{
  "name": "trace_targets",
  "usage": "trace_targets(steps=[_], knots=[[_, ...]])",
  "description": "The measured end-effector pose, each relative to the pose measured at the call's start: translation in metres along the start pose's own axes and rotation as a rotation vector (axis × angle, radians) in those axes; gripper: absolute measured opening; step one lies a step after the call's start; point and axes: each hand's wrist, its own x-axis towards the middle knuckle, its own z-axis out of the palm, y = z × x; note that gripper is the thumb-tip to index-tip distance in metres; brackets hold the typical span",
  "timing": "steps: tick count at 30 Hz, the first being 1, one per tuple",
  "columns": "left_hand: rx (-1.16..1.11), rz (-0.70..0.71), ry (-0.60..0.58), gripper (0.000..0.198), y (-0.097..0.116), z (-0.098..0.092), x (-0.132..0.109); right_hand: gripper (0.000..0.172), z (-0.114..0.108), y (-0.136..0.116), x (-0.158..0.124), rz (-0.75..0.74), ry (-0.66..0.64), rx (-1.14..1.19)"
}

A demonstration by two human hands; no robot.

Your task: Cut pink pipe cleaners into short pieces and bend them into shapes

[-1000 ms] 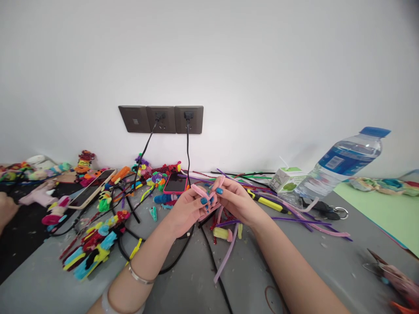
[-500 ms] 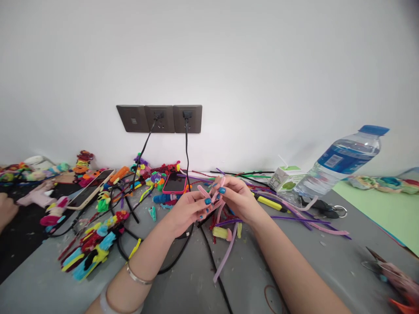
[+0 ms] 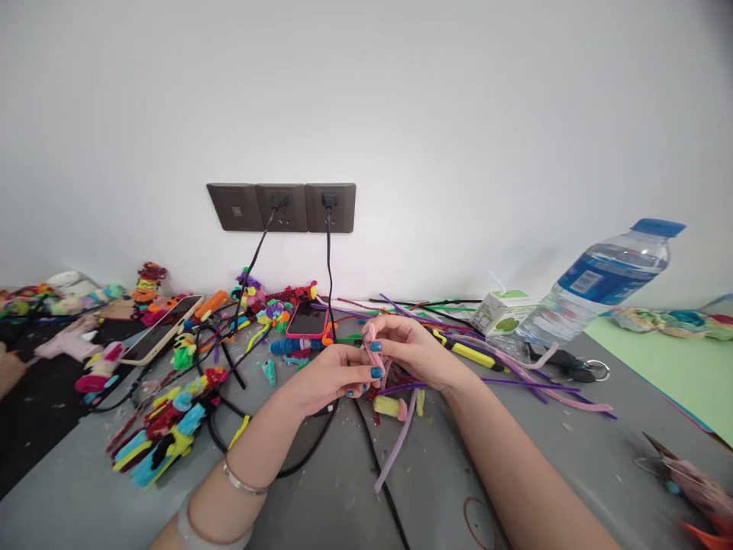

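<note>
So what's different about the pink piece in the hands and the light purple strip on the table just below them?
The pink piece is pinched by the left hand and right hand; the light purple strip lies on the table. Fingers partly hide the pink piece, while much of the purple strip shows, gently curved. Both look narrow.

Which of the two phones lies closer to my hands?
The pink-cased phone, just beyond your left hand; the cream-cased phone lies farther left.

3 dark faceplates (image 3: 296, 220), white wall (image 3: 458, 137)
</note>
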Motion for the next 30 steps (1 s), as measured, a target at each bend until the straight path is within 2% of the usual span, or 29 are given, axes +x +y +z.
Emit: trace_targets(steps=[8, 10, 12, 18, 21, 24, 30], knots=[[0.072, 0.012, -0.045, 0.030, -0.006, -0.003, 0.002, 0.016, 0.000, -0.007, -0.002, 0.054, -0.086, -0.006], [0.098, 0.034, -0.034, 0.029, -0.007, -0.004, 0.003, 0.016, -0.001, -0.008, -0.002, 0.041, -0.074, -0.007], [0.159, 0.105, 0.032, 0.027, -0.007, -0.003, 0.004, 0.017, -0.002, -0.007, 0.000, 0.000, -0.010, -0.007], [0.503, 0.393, 0.343, 0.012, -0.008, 0.000, 0.008, 0.023, -0.007, 0.000, 0.007, -0.075, 0.250, -0.007], [0.717, 0.518, 0.473, 0.005, -0.011, 0.000, 0.009, 0.028, -0.006, 0.004, 0.009, -0.072, 0.298, 0.001], [0.783, 0.565, 0.522, 0.004, -0.013, 0.000, 0.009, 0.031, -0.004, 0.006, 0.010, -0.085, 0.286, 0.003], [0.744, 0.577, 0.544, 0.003, -0.010, 0.003, 0.008, 0.029, -0.004, 0.006, 0.011, -0.120, 0.267, -0.019]])
